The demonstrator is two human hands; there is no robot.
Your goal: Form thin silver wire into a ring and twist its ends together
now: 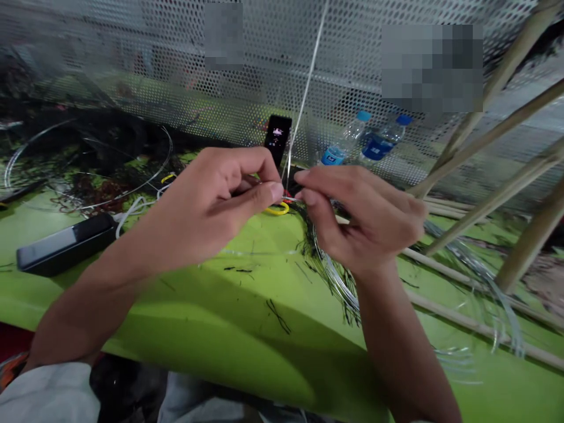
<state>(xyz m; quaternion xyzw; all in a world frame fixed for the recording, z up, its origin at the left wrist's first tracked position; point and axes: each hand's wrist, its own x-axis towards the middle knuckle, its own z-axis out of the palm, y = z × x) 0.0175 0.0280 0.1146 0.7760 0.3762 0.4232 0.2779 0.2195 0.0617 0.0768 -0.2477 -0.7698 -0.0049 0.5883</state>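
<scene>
My left hand (220, 200) and my right hand (361, 217) meet fingertip to fingertip above a bright green table (247, 311). Both pinch a thin pale line (304, 94) that runs up and away toward the top of the view. The left thumb and forefinger are pressed together on it. The right fingers are curled, pinching the same spot from the other side. A bundle of clear and dark strands (335, 276) hangs below the right hand onto the table. A yellow ring (278, 208) lies just under the fingertips.
A black flat device (66, 244) lies at the left. A small black gadget with a lit screen (278, 138) stands by the perforated metal wall (176, 59). Two water bottles (365, 141) lean there. Bamboo sticks (489, 194) cross the right side. Dark tangled netting (92, 153) is piled far left.
</scene>
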